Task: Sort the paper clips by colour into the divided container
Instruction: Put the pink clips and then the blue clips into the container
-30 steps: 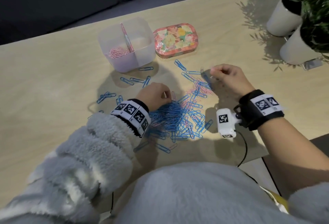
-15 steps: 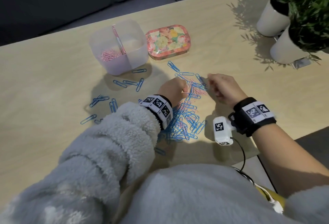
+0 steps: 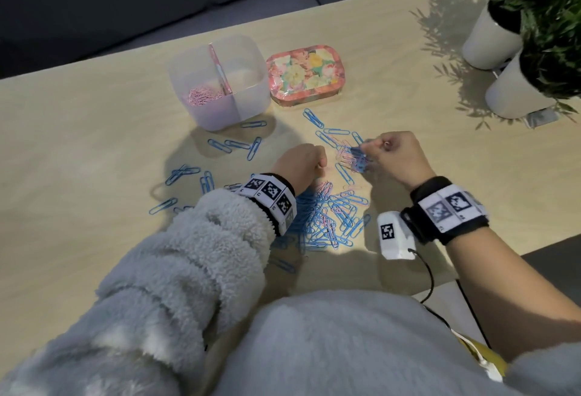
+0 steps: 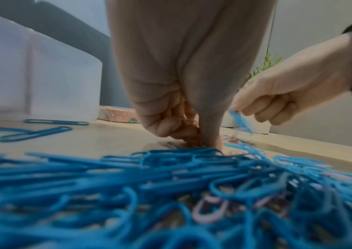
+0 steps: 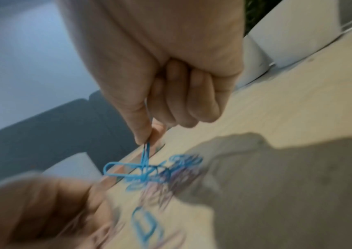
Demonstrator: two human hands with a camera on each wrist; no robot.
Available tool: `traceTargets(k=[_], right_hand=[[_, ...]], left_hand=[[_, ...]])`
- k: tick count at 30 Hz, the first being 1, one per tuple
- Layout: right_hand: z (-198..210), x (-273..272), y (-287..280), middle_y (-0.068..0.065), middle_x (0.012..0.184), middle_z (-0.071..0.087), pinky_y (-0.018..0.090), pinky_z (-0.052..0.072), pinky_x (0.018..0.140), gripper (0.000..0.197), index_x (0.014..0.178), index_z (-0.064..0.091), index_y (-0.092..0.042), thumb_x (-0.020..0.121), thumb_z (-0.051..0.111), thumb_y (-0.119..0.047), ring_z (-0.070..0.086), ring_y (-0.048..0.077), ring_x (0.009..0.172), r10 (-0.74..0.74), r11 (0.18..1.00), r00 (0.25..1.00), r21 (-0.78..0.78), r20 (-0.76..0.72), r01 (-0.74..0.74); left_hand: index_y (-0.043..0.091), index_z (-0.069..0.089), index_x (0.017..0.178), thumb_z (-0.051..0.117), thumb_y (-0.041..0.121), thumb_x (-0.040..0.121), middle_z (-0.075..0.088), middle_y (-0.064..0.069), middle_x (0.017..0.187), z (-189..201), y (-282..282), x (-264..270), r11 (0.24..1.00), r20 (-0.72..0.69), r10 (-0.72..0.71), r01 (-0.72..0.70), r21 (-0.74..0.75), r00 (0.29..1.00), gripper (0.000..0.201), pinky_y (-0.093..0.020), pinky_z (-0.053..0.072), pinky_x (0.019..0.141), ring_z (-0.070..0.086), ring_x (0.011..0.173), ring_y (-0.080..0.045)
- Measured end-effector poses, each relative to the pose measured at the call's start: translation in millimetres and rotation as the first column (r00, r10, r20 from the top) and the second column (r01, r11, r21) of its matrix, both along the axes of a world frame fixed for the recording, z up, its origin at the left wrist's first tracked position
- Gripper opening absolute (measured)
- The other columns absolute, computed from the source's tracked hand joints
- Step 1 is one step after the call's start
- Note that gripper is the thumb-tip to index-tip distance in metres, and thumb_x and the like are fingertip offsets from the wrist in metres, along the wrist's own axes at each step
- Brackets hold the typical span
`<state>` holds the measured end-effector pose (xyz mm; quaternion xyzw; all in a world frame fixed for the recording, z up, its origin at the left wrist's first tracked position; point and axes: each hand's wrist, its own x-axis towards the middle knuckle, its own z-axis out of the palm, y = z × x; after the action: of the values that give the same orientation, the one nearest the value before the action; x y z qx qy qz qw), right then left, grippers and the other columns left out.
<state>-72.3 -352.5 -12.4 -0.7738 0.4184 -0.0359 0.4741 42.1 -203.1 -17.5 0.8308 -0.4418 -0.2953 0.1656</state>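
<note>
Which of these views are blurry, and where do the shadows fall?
Head view: sharp, plant shadows on the table. Left wrist view: near paper clips out of focus. Right wrist view: motion-blurred, though the right hand pinching a blue clip reads clearly.

The container [image 3: 220, 81] is a translucent, rounded-square tub standing upright toward the far edge of the counter, split in two by a divider. Its left compartment holds a small heap of pink clips [image 3: 202, 97]; whether the right compartment holds any cannot be made out. Most blue clips [image 3: 333, 219] lie in a tangled pile near the counter's near edge, with a few pink ones mixed in. More blue ones lie scattered flat between the pile and the container. One blue clip [image 5: 146, 151] hangs lifted above the counter, others tangled at its lower end.
</note>
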Motion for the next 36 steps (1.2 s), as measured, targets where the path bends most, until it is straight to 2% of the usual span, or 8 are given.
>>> traceTargets(k=[2,3,7,14,22,26,30,36], right_hand=[[7,-16,-15,-0.006,0.048,0.064,0.013,0.045,0.056,0.036,0.048,0.053,-0.018,0.082,0.063,-0.01,0.055,0.001,0.05,0.054,0.998,0.992,-0.003,-0.11,-0.055],[9,-24,-22,-0.006,0.041,0.056,0.015,0.04,0.05,0.037,0.047,0.051,-0.017,0.081,0.062,-0.01,0.052,0.004,0.048,0.078,0.995,0.975,-0.039,-0.21,-0.088],[14,-39,-31,0.014,0.077,0.064,0.03,0.042,0.067,0.017,0.072,0.065,-0.011,0.075,0.065,-0.028,0.061,0.034,0.083,0.028,0.944,0.874,-0.274,-0.484,-0.183],[15,-2,1,0.01,0.091,0.07,0.033,0.045,0.076,0.005,0.079,0.065,-0.023,0.078,0.061,-0.026,0.061,0.032,0.092,0.145,0.911,0.949,-0.338,-0.279,-0.239],[-2,16,-15,0.012,0.091,0.07,0.035,0.048,0.076,0.008,0.074,0.062,-0.018,0.081,0.058,-0.02,0.062,0.033,0.091,0.064,0.958,0.975,-0.259,-0.215,-0.12],[-4,8,-18,0.011,0.08,0.066,0.036,0.048,0.075,0.009,0.073,0.058,-0.019,0.082,0.056,-0.019,0.062,0.033,0.085,-0.037,0.967,0.991,-0.255,-0.126,0.003],[-2,3,-24,0.01,0.078,0.065,0.035,0.047,0.072,0.016,0.08,0.064,-0.012,0.083,0.053,-0.023,0.062,0.035,0.085,-0.203,0.941,0.978,-0.285,-0.048,0.181],[0,0,-19,0.01,0.088,0.071,0.032,0.044,0.07,0.014,0.085,0.066,-0.017,0.082,0.054,-0.024,0.061,0.033,0.09,-0.102,0.927,0.979,-0.373,-0.174,0.03]], left_hand=[[0.004,0.06,0.1,0.052,0.012,0.09,0.058,-0.015,0.109,-1,2,3,1.0,0.048,-0.02,0.02,-0.006,0.999,0.015,-0.028,0.038,0.082,0.055,0.101,-0.028],[0.003,0.06,0.099,0.051,0.011,0.09,0.056,-0.015,0.11,-1,2,4,0.999,0.065,-0.028,0.029,-0.014,0.998,0.015,-0.03,0.039,0.084,0.054,0.1,-0.028],[0.003,0.058,0.097,0.049,0.009,0.088,0.056,-0.015,0.106,-2,1,8,0.999,0.072,-0.003,0.006,-0.051,0.997,0.013,-0.028,0.037,0.078,0.054,0.096,-0.029],[0.005,0.058,0.102,0.044,0.009,0.091,0.062,-0.015,0.107,-4,-3,15,0.996,-0.023,0.061,-0.062,-0.059,0.998,0.019,-0.034,0.041,0.087,0.055,0.1,-0.028],[0.011,0.046,0.079,0.036,0.028,0.083,0.047,-0.008,0.07,9,-17,16,0.952,-0.384,0.259,-0.302,-0.056,0.886,0.02,-0.03,0.034,0.07,0.041,0.065,-0.021],[0.011,0.052,0.084,0.053,0.026,0.089,0.058,-0.01,0.089,2,-26,12,0.971,-0.23,0.207,-0.229,-0.069,0.951,0.016,-0.031,0.041,0.079,0.051,0.083,-0.022],[0.007,0.056,0.102,0.057,0.03,0.087,0.052,-0.007,0.085,-3,-33,1,0.978,-0.109,0.17,-0.181,-0.1,0.979,0.027,-0.03,0.036,0.071,0.047,0.079,-0.02],[0.009,0.057,0.1,0.055,0.023,0.088,0.06,-0.011,0.104,-7,-37,-2,0.984,-0.052,0.155,-0.16,-0.085,0.986,0.018,-0.028,0.034,0.072,0.056,0.094,-0.028]])
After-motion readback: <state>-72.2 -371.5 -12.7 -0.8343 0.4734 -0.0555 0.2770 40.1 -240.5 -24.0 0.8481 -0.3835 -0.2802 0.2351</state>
